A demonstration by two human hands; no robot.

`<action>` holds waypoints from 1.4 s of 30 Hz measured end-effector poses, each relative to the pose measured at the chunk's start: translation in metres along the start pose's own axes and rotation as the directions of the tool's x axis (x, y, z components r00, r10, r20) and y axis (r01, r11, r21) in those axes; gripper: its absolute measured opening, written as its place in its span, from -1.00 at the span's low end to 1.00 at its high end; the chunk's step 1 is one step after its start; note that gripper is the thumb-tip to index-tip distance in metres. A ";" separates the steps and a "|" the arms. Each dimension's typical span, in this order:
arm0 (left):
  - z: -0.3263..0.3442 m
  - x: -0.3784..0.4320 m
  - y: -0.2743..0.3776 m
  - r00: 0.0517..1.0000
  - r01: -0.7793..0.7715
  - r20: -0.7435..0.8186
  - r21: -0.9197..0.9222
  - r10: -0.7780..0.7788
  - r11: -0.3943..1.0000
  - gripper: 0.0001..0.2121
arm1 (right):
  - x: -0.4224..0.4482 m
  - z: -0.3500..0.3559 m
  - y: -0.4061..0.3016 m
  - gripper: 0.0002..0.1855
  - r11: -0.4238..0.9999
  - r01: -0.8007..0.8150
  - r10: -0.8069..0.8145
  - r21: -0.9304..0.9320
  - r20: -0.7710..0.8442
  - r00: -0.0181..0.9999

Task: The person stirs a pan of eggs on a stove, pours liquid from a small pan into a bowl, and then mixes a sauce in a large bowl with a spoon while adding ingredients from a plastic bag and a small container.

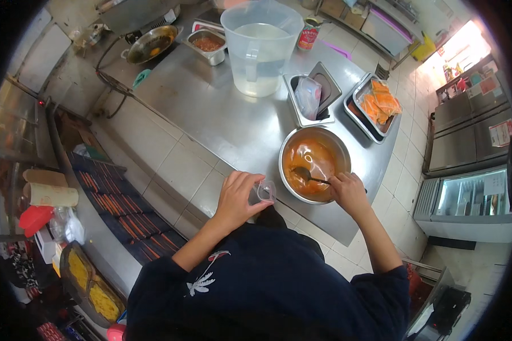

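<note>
My left hand [239, 195] grips a small clear plastic cup [266, 191] just off the table's near edge, left of a round steel bowl [284, 179]. Orange-brown liquid [318, 149] with a glossy surface partly fills this bowl. Over the bowl's right rim, my right hand [349, 190] holds the handle of a dark spoon [303, 172], whose head lies at the liquid's surface. Behind the bowl stands a steel container [296, 108] with a clear plastic bag [308, 96] and a tilted steel lid [326, 83] in it.
On the steel table [205, 115] stand a large plastic jug [260, 55] of clear liquid, an open can [308, 34], a steel pan of reddish food [207, 44] and a tray [369, 132] with bagged orange food [380, 102]. A wok [151, 44] is at the back left.
</note>
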State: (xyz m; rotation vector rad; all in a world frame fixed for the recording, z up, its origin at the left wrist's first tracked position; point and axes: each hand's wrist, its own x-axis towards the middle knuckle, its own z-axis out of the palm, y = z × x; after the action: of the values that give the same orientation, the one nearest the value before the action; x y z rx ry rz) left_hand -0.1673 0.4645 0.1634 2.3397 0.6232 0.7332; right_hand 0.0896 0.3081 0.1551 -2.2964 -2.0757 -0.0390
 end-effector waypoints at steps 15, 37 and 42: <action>-0.011 0.002 -0.005 0.999 -0.004 -0.033 0.005 0.004 1.000 -0.58 | -0.039 -0.004 -0.025 -0.81 0.680 -0.388 0.433 0.621 0.087 0.897; 0.042 0.028 0.014 0.998 -0.013 -0.065 -0.303 -0.007 0.953 -0.56 | -0.035 -0.071 -0.052 -0.82 0.686 -0.307 0.496 0.660 -0.115 0.860; 0.056 0.043 0.027 0.992 -0.049 -0.124 -0.376 0.003 0.925 -0.57 | -0.029 -0.089 -0.052 -0.84 0.705 -0.285 0.501 0.650 -0.172 0.848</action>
State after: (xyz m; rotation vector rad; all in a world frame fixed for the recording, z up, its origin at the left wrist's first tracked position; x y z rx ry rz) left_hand -0.0935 0.4479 0.1595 1.9612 0.4537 0.9242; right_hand 0.0357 0.2798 0.2433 -2.0717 -1.1470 0.2040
